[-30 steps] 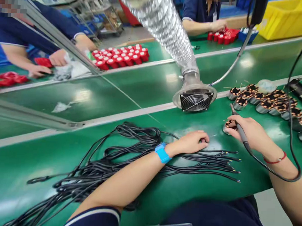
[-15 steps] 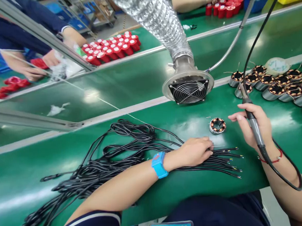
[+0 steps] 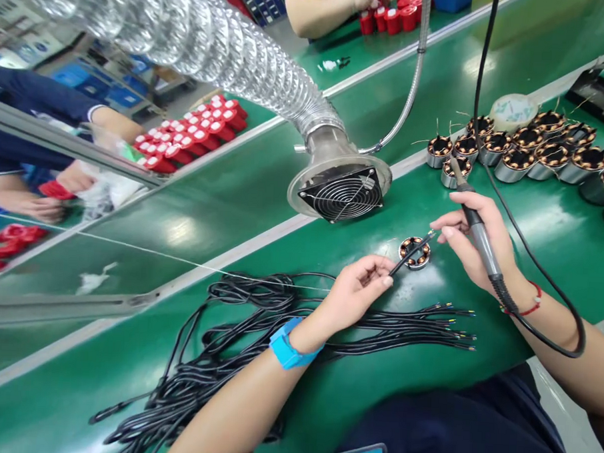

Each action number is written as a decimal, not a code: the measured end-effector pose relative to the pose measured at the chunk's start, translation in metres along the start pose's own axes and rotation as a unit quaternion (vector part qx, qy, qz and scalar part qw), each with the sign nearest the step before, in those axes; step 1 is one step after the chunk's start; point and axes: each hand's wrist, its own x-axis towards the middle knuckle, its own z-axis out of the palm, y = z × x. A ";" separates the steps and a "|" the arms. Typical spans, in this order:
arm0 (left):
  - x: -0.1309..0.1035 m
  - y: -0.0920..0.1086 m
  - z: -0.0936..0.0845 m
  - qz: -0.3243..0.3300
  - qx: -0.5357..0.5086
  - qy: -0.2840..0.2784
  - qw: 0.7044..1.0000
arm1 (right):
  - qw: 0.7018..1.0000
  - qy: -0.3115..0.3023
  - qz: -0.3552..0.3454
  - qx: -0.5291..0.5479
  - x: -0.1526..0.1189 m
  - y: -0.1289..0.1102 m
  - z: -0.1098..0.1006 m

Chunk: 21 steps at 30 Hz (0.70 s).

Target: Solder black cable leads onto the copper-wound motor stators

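Between its thumb and fingers, my left hand [image 3: 362, 289] pinches one black cable [image 3: 405, 256], whose stripped end points up and to the right. That cable passes over a small copper-wound stator [image 3: 415, 253] on the green bench. My right hand [image 3: 482, 238] holds a soldering iron [image 3: 483, 244] against the palm, its tip up and left, while thumb and forefinger reach close to the cable's end. Whether they touch the wires is too small to tell. Below my left hand lies a bundle of black cables [image 3: 408, 324] with bare coloured ends toward the right.
A fume extractor fan [image 3: 346, 194] on a foil duct [image 3: 229, 50] hangs above the bench's middle. Several stators [image 3: 515, 162] and a tape roll [image 3: 514, 112] stand at the back right. Across the divider, other people's hands are near red parts [image 3: 196, 134].
My left hand has lifted one cable out of the bundle and raised its end beside my right hand's fingertips. The view has shifted, so the fan and stators appear further left.
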 end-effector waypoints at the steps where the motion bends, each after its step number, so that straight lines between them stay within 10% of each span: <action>1: 0.001 0.000 0.000 -0.003 -0.013 0.007 1.000 | 1.000 -0.003 0.010 0.025 -0.001 0.000 0.002; 13: 0.014 -0.013 0.009 -0.001 0.016 0.010 1.000 | 0.982 -0.027 0.071 0.173 -0.002 -0.002 0.009; 21: 0.014 -0.005 0.009 0.029 0.052 -0.025 0.998 | 0.936 -0.149 0.142 0.286 -0.010 0.002 0.025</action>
